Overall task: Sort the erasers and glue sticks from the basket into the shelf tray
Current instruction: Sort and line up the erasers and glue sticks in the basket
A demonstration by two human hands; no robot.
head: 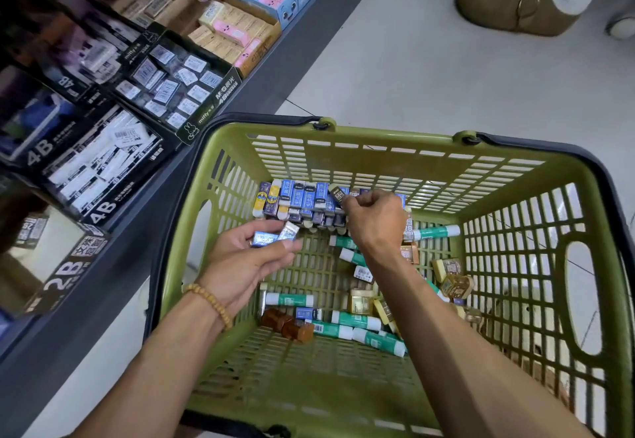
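I'm mid-gathering: my left hand [240, 259] cups two small blue-wrapped erasers [273, 236], my right hand [372, 221] pinches another from the row in the green slotted plastic basket [515, 266]. Next, carry them to the shelf tray [178, 94].

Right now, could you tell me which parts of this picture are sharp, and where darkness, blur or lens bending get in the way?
Head view: the basket, both hands and the blue erasers are sharp and evenly lit; the shelf boxes at far left fall dark and soft, their small print unreadable; the wide lens bows the basket rim and shelf edge; the floor looks pale, without hard shadows.
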